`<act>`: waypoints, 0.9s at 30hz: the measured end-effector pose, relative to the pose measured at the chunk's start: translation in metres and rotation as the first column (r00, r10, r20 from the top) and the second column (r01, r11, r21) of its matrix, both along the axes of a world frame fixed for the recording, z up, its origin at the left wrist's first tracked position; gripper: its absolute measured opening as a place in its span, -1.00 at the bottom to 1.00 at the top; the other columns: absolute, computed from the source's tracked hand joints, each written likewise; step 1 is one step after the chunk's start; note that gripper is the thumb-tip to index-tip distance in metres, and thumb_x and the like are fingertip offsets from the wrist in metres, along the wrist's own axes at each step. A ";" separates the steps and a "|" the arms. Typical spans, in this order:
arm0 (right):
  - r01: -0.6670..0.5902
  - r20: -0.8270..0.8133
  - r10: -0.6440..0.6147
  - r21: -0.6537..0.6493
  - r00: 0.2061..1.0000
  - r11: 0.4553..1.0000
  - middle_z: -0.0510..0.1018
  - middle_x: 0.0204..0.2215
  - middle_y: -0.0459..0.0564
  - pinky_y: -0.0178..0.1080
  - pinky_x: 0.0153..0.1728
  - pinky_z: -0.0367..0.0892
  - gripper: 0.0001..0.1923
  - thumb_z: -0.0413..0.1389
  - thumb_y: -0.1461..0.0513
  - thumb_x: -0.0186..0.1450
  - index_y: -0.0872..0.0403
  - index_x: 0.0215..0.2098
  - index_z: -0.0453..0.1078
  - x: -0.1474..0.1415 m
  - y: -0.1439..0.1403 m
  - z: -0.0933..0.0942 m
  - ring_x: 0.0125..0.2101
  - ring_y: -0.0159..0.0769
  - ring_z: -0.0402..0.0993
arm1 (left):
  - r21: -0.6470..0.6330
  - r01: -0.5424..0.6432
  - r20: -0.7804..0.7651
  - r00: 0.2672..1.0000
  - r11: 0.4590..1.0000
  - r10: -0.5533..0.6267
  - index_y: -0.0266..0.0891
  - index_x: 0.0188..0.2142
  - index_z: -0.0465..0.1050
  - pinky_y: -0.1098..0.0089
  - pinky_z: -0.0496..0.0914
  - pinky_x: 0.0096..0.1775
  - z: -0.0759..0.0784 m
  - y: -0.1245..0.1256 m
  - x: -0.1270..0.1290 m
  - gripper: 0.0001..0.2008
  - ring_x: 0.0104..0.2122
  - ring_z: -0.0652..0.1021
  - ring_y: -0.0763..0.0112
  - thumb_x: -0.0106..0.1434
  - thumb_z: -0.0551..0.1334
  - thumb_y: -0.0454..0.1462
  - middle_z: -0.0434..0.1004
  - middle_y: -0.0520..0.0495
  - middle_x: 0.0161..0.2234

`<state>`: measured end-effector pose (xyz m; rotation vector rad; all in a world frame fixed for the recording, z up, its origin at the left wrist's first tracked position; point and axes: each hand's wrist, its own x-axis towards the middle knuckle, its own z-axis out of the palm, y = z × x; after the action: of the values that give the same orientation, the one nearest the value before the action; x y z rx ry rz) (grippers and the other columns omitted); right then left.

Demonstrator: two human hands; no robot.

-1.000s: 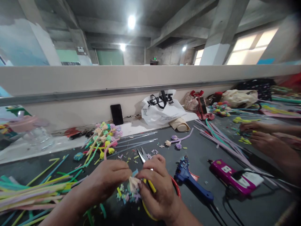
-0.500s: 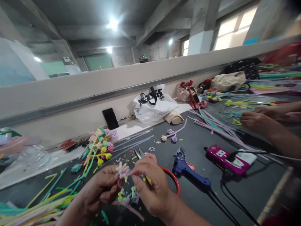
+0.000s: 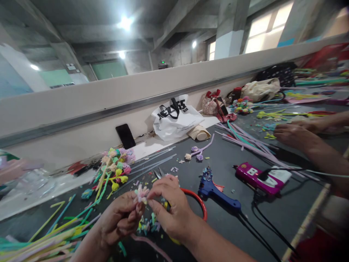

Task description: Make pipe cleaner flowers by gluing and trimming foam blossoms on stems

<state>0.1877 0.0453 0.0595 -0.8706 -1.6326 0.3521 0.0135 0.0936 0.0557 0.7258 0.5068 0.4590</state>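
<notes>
Between the thumb and fingers of my left hand (image 3: 122, 214) is a small flower of pastel fuzzy pipe cleaners (image 3: 141, 193), its petals in pink, cream and lilac. My right hand (image 3: 173, 207) pinches at the flower's right edge with thumb and forefinger. Beneath my right hand is a cutting tool with metal jaws and a red loop handle (image 3: 201, 203); whether the palm also touches it I cannot tell. Clipped pipe-cleaner bits (image 3: 149, 223) lie on the dark table under the flower. A pink pipe cleaner (image 3: 152, 244) lies near the front.
Finished pipe-cleaner flowers (image 3: 117, 167) lie in a bunch at left, above loose pipe cleaners (image 3: 54, 240). At right are a blue glue gun (image 3: 220, 196) and a purple power strip (image 3: 253, 178) with cords. Behind stand a phone (image 3: 125, 136) and white bag (image 3: 177, 118). A co-worker's hands (image 3: 294, 133) work far right.
The view has shifted slightly, so the table things appear a little further left and higher. Both my hands stay at the flower, with the right fingertips still pinched at its edge.
</notes>
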 end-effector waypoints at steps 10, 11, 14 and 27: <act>0.012 0.004 -0.011 -0.140 1.000 0.990 0.46 -0.48 -0.17 -0.24 -0.20 0.04 -0.86 0.16 0.41 0.09 0.08 -0.48 0.33 0.000 0.010 -0.001 -0.38 -0.39 0.36 | 0.093 -0.065 -0.107 0.991 0.994 0.074 -0.34 -0.49 0.33 0.66 -0.10 -0.74 -0.005 0.003 0.000 -0.83 -0.81 -0.04 0.82 0.14 0.23 -0.27 0.21 0.15 -0.71; 0.014 0.017 -0.012 -0.144 1.000 0.989 0.46 -0.49 -0.18 -0.24 -0.20 0.04 -0.85 0.16 0.43 0.08 0.08 -0.50 0.32 0.000 0.011 -0.002 -0.39 -0.40 0.36 | 0.098 -0.063 -0.112 0.991 0.993 0.074 -0.34 -0.49 0.33 0.66 -0.11 -0.74 -0.006 0.004 0.000 -0.83 -0.80 -0.04 0.81 0.14 0.23 -0.27 0.21 0.15 -0.71; 0.048 0.042 -0.041 -0.180 0.998 0.982 0.43 -0.55 -0.19 -0.24 -0.22 0.04 -0.82 0.13 0.45 0.07 0.09 -0.56 0.30 0.000 0.014 -0.003 -0.42 -0.40 0.34 | 0.118 -0.068 -0.124 0.989 0.991 0.082 -0.33 -0.49 0.31 0.65 -0.14 -0.75 -0.005 0.006 0.003 -0.83 -0.80 -0.03 0.80 0.14 0.22 -0.27 0.23 0.14 -0.69; 0.177 0.036 -0.174 -0.184 0.984 0.967 0.45 -0.55 -0.14 -0.21 -0.25 0.07 -0.85 0.10 0.40 0.10 0.07 -0.56 0.31 -0.004 0.016 -0.016 -0.44 -0.34 0.33 | 0.163 -0.247 -0.051 0.965 0.955 0.258 -0.28 -0.51 0.24 0.62 -0.14 -0.75 -0.013 -0.008 0.025 -0.78 -0.81 -0.03 0.78 0.12 0.23 -0.21 0.20 0.18 -0.70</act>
<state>0.1832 0.0614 0.0432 -1.1554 -1.5439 0.3769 0.0386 0.0858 0.0427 0.8336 0.6403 0.7202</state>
